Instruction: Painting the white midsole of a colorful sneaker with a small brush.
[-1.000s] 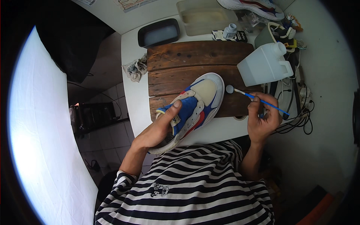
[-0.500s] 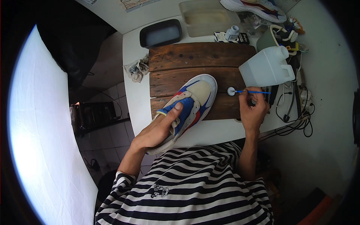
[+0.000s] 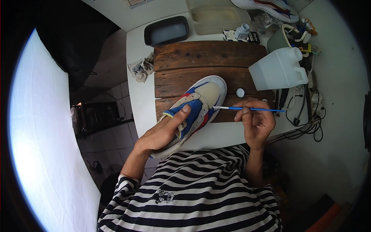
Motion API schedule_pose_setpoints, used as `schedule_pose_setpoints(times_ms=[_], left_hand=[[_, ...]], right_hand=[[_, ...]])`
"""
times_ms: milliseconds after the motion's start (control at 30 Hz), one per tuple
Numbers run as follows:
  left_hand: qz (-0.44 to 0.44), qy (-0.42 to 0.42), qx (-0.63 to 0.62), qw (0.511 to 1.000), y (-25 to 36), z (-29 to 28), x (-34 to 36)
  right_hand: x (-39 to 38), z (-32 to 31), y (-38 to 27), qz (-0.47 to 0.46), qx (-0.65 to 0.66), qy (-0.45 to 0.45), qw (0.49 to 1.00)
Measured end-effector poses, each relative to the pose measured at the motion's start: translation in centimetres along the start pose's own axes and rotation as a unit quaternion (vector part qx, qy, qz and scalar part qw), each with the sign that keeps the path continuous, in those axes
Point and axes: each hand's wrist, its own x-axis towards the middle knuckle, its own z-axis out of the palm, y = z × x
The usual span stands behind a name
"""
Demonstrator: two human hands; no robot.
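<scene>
My left hand grips a sneaker at its ankle opening, thumb over the blue tongue and the other fingers hidden beneath or inside. The shoe has a cream toe, blue and red panels and a white sole, and its toe points away to the right. Between thumb and fingers, my right hand pinches a thin blue paintbrush. The brush lies nearly level, its bristles at the sneaker's right side by the sole edge. A small round white cap with whitish contents sits on the brown wooden board, beyond the brush.
A translucent jug stands at the board's right, near black cables. Behind the board are a dark tray of liquid, a clear plastic tub, a small bottle and another sneaker. A crumpled rag lies left.
My right hand has brought the brush from the white cap leftward and nearer to me, to the sneaker's side. My left hand keeps its hold on the shoe.
</scene>
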Motion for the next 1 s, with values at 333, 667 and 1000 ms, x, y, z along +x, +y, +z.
schedule_pose_setpoints(times_ms=[333,667,1000], left_hand=[[0.012,0.015,-0.012,1.000,0.4,0.5,-0.1],[0.012,0.022,0.003,1.000,0.0,0.4,-0.2],[0.018,-0.003,-0.016,1.000,0.0,0.3,0.0]], right_hand=[[0.3,2.2,-1.0,-0.178,-0.243,-0.060,0.952],[0.3,2.3,-1.2,-0.190,-0.252,-0.063,0.947],[0.4,2.5,-1.1,-0.205,-0.249,-0.070,0.944]])
